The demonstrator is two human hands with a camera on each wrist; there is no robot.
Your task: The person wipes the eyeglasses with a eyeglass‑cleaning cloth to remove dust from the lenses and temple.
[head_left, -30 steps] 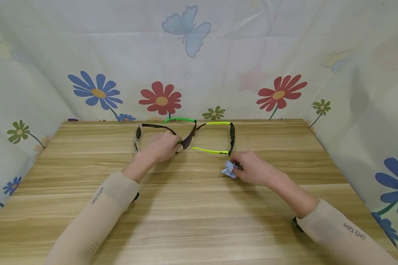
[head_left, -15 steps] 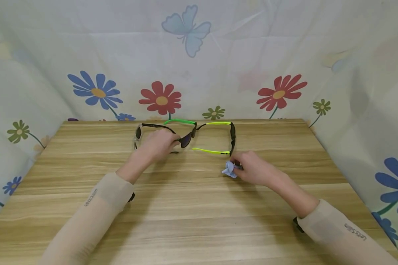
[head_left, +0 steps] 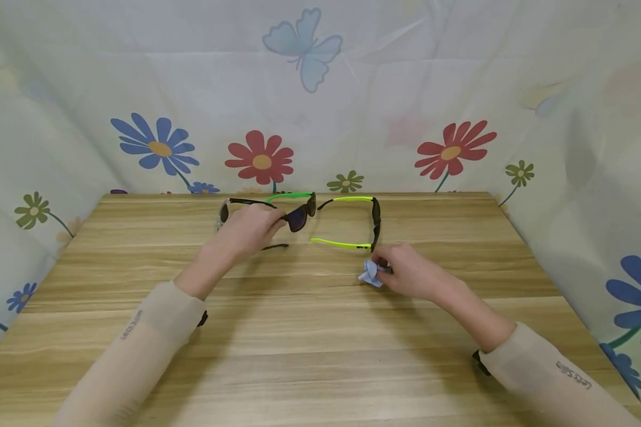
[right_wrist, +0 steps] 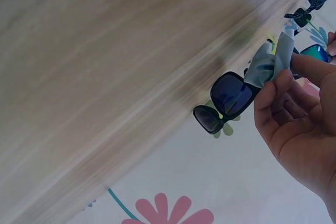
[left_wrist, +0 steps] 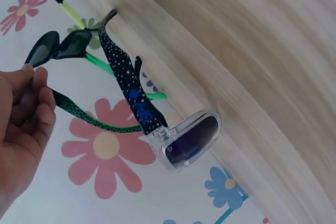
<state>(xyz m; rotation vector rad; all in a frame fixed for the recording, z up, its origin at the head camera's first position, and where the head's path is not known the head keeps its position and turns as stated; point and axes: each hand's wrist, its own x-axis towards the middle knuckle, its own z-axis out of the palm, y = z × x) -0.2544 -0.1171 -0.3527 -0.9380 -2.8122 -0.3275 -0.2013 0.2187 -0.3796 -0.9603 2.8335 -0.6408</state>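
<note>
My left hand (head_left: 248,228) pinches a pair of green-armed sunglasses (head_left: 297,219) at the outer corner of the frame. Their dark lenses (left_wrist: 73,44) point away from the fingers in the left wrist view, and one green arm runs behind the hand. In my right hand (head_left: 410,271) is a crumpled light blue cloth (head_left: 371,273), pinched between thumb and fingers close over the table. Just beyond it stand yellow-armed sunglasses (head_left: 376,219), whose dark lenses (right_wrist: 231,94) show in the right wrist view. Clear-framed sunglasses (left_wrist: 191,140) with speckled black arms lie left, partly behind my left hand.
The wooden table (head_left: 320,356) ends at a flower-printed curtain (head_left: 352,118) at the back, with more curtain at both sides. All three pairs of sunglasses sit near the back edge, the green pair between the other two.
My left hand has drawn left and slightly back with the green-armed sunglasses, whose lenses have turned more toward the head camera. The right hand and the cloth have stayed almost still.
</note>
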